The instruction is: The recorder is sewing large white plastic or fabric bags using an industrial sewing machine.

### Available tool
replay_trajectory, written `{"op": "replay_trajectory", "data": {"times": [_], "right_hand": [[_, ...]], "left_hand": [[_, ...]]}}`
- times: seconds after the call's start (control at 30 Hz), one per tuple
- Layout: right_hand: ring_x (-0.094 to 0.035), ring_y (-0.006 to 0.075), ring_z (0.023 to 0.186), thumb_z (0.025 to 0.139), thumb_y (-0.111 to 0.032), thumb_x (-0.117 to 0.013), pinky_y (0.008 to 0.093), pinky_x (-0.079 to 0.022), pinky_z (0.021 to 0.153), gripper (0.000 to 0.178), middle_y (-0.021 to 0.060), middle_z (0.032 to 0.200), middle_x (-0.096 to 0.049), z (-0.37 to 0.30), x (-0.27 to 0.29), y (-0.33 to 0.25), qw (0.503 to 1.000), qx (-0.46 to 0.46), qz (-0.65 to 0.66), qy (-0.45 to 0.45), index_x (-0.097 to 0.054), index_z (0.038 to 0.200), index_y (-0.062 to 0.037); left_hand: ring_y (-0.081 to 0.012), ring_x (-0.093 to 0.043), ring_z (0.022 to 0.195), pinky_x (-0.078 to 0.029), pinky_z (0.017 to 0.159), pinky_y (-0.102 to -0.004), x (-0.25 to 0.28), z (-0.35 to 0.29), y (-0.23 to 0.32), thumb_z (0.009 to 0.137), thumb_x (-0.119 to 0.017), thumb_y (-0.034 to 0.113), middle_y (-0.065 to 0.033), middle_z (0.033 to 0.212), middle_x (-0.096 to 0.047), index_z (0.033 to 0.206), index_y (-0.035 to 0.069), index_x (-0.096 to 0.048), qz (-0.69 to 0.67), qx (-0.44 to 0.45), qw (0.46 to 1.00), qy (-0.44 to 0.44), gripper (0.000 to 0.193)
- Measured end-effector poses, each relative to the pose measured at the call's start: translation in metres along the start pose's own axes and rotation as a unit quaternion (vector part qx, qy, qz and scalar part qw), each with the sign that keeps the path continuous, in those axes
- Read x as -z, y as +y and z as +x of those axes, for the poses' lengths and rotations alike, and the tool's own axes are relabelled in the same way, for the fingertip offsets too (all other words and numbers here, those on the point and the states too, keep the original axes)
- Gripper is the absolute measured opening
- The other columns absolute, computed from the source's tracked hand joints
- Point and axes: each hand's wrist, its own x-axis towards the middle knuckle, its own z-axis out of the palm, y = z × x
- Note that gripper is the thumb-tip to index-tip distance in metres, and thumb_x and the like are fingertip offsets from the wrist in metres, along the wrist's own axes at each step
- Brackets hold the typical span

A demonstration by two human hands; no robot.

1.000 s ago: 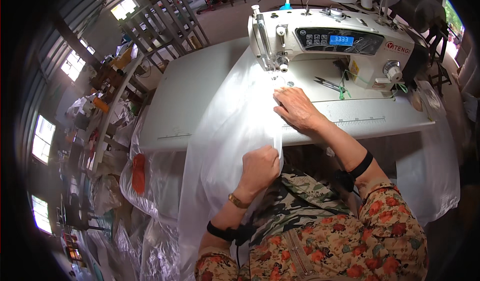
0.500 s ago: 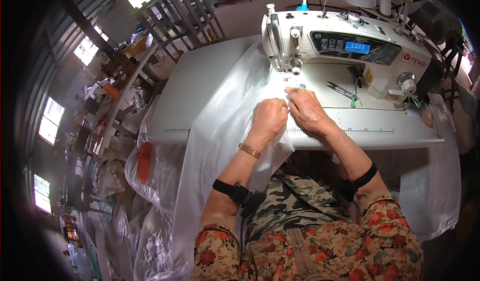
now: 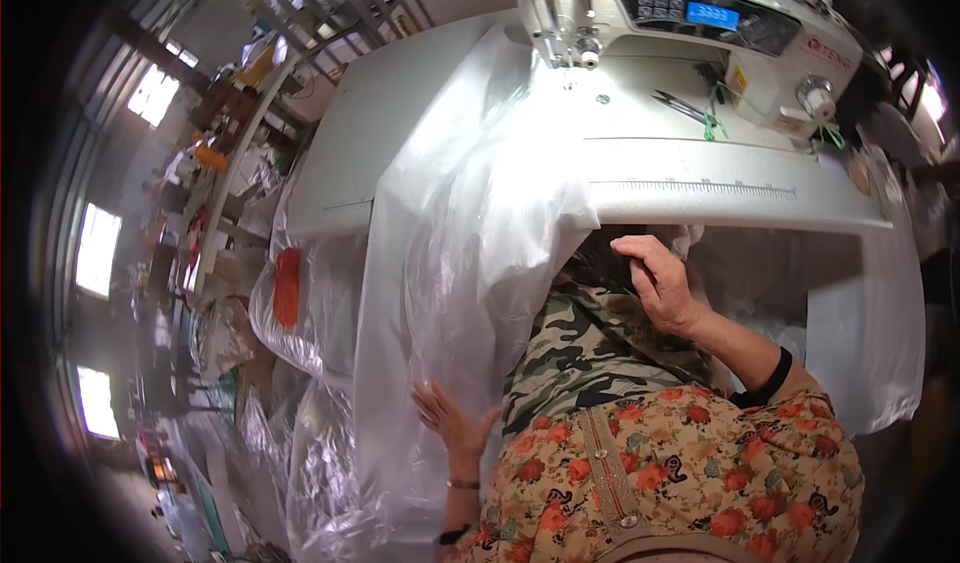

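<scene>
My left hand (image 3: 452, 425) lies low at the left with its fingers spread, against the translucent plastic sheet (image 3: 430, 293). That sheet runs from beneath the needle area over the table's front edge and hangs down. Over my lap, just in front of the table edge, my right hand (image 3: 662, 285) is raised with its fingers partly curled. No object shows in it; the undersides of its fingers are hidden. A white sewing machine (image 3: 660, 48) with a lit blue display stands on the table above both hands.
Dark thread snips (image 3: 680, 107) and green thread (image 3: 712, 123) lie on the grey sewing table (image 3: 740, 163) under the machine arm. An orange-red object (image 3: 287, 288) rests among crumpled plastic at the left. A cluttered bench (image 3: 225, 203) stands farther left, and more plastic (image 3: 865, 353) hangs at the right.
Both hands have left the needle area. My left hand moved down to the hanging sheet and spread; my right drew back off the table over my lap. The view has tilted downward.
</scene>
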Motion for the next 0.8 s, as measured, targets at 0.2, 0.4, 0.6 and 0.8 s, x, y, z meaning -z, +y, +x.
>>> {"op": "replay_trajectory", "data": {"times": [0.2, 0.4, 0.6, 0.8], "right_hand": [[-0.062, 0.0422, 0.094, 0.088, -0.030, -0.053, 0.0430, -0.048, 0.087, 0.038, 0.0248, 0.092, -0.066, -0.011, -0.046, 0.147, 0.920, -0.297, -0.150, -0.208, -0.065, 0.098, 0.0044], [-0.063, 0.0394, 0.095, 0.088, -0.038, -0.057, 0.0438, -0.047, 0.088, 0.043, 0.0215, 0.102, -0.068, 0.035, -0.081, 0.089, 0.959, -0.217, -0.118, -0.136, -0.066, 0.103, 0.0013], [-0.054, 0.0152, 0.057, 0.082, -0.030, -0.061, 0.0335, -0.047, 0.058, 0.030, 0.0064, 0.063, -0.060, 0.019, -0.039, 0.020, 0.943, -0.229, 0.098, -0.219, -0.068, 0.078, -0.0004], [-0.057, 0.0116, 0.073, 0.095, -0.041, -0.058, 0.0301, -0.052, 0.071, 0.044, 0.0064, 0.084, -0.062, 0.023, -0.011, -0.102, 0.743, -0.217, 0.459, -0.435, -0.065, 0.104, 0.0021]], "left_hand": [[-0.0406, 0.000, 0.148, -0.013, 0.113, -0.0640, -0.082, 0.011, -0.014, 0.057, -0.086, 0.051, -0.0228, 0.160, 0.000, 0.154, 0.003, -0.003, 0.021, 0.103, 0.994, -0.030, 0.136], [-0.0404, -0.049, 0.123, -0.034, 0.102, -0.0579, -0.132, 0.067, -0.054, 0.069, -0.080, 0.030, -0.0241, 0.132, -0.053, 0.150, 0.002, -0.025, 0.012, 0.137, 0.989, 0.061, 0.102], [-0.0310, -0.065, 0.082, -0.054, 0.073, -0.0401, -0.058, 0.140, -0.139, 0.087, -0.055, 0.007, -0.0218, 0.092, -0.067, 0.104, -0.009, -0.064, 0.019, 0.046, 0.851, 0.523, 0.025], [-0.0318, -0.069, 0.088, -0.057, 0.079, -0.0435, 0.267, 0.187, -0.004, 0.090, -0.040, 0.071, -0.0191, 0.101, -0.068, 0.109, -0.006, -0.064, 0.005, -0.183, 0.704, 0.686, 0.083]]}}
